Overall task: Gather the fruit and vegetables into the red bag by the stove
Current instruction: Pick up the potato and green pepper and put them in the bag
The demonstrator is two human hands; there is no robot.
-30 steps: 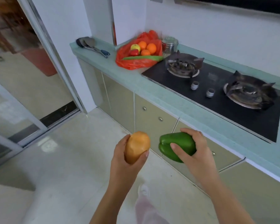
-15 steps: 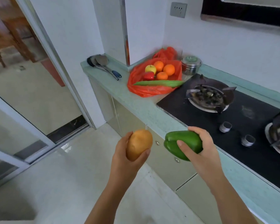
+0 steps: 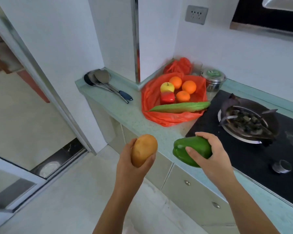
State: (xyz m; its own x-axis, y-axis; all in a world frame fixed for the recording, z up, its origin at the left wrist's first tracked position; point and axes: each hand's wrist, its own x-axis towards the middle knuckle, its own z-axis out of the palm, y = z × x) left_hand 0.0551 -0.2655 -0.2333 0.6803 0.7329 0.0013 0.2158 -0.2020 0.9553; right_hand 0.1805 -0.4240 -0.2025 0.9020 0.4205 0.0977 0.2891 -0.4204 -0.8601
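Two items are in hand: my left hand [image 3: 132, 164] has its grip wrapped round a potato [image 3: 143, 150], fingers underneath and thumb on the near side, and my right hand [image 3: 211, 154] has its grip closed over a green bell pepper [image 3: 189, 150]. Both are held in the air just off the near edge of the bench [image 3: 125, 114]. The red bag [image 3: 152, 98] lies open on the bench at the far left of the stove [image 3: 243, 125], already holding oranges, an apple, a red pepper and a long green vegetable. I judge the potato dense, firm and easy to cup. The pepper looks hollow, light and glossy, so likely slippery; I would hold it across its shoulders, not by the tip, and set both down low into the soft, floppy bag.
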